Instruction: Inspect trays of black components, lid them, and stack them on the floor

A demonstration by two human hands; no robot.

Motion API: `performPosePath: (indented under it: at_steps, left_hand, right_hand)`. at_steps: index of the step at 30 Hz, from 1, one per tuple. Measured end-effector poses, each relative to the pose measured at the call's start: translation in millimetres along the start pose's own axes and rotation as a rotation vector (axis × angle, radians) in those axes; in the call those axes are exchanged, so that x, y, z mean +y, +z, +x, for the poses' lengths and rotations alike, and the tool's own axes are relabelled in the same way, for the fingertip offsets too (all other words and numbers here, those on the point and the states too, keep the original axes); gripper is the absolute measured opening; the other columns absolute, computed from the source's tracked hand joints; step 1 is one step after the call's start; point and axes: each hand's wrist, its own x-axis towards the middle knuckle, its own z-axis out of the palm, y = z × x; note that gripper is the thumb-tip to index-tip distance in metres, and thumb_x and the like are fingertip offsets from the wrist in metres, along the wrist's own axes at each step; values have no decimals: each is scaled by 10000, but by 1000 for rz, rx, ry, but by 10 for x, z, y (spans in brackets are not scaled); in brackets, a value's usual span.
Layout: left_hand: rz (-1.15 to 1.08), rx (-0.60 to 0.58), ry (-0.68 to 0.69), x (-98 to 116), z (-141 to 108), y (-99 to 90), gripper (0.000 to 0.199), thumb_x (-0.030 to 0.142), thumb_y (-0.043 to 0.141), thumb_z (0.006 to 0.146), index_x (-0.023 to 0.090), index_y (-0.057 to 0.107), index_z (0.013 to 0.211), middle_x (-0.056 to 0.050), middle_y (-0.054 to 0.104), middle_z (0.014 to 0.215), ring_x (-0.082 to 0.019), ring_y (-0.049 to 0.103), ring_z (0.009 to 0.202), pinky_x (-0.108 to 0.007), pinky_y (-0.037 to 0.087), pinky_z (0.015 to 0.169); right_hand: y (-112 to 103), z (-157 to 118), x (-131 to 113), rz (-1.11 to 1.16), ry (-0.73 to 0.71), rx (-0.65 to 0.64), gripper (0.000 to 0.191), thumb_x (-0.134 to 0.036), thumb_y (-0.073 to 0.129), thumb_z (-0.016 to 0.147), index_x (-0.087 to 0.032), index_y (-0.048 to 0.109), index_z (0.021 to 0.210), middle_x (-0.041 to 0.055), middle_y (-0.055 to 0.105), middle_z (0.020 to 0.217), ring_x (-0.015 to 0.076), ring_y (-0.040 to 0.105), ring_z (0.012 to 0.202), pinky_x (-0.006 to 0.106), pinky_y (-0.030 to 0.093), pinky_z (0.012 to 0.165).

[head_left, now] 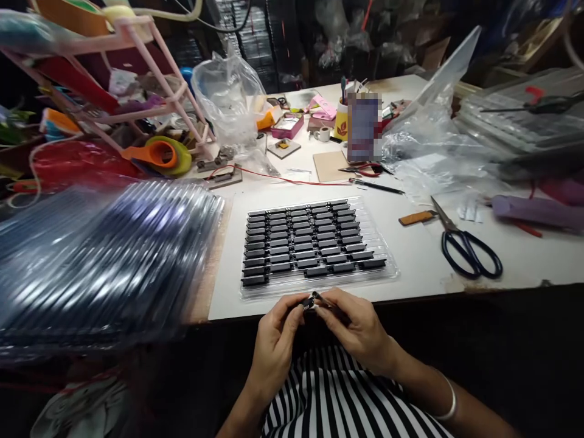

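My left hand [276, 340] and my right hand [360, 331] meet just in front of the table's near edge. A small black toothed part [308, 303] is pinched between my left thumb and fingers. My right fingers are closed at its other end around a slim dark piece [316, 295]; its kind is hard to make out. Just beyond both hands lies a clear plastic tray [392, 272], filled with rows of similar black toothed parts [303, 247]. One spot in its nearest row holds no part.
Stacked clear trays [109, 261] stand at the left. Black-handled scissors [472, 252] and an orange-brown handled piece [417, 218] lie at the right. Behind are pliers [369, 170], a pen [378, 186], a yellow cup [341, 121], plastic bags [232, 103] and a pink rack [176, 91].
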Motion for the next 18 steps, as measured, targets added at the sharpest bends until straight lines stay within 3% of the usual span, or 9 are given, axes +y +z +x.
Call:
performPosePath:
  at_steps: [4,11,18]
  left_hand:
    - [96,-8,72,-1,13,29,233,290,420,955,211,611,1064,-33,630,998,-168,576,939,-296,436,863]
    - [109,-13,57,49,11,49,195,290,395,966,221,574,1005,-9,604,970,-148,562,922,-258,423,830]
    - [66,-23,79,55,10,123,188,286,384,969,215,557,953,5,550,860,-134,539,805,-262,444,761]
  right_hand:
    - [-2,33,21,-27,-5,-6,50,-175,520,901,-180,553,938,-9,547,716,96,488,585,215,423,557]
    - [-23,76,28,-85,-78,-75,48,-181,504,887,-185,532,848,-15,537,671,93,478,556,205,415,527]
    - [89,92,12,-202,-183,67,124,-110,465,815,-215,446,753,-57,432,576,80,400,453,197,348,437]
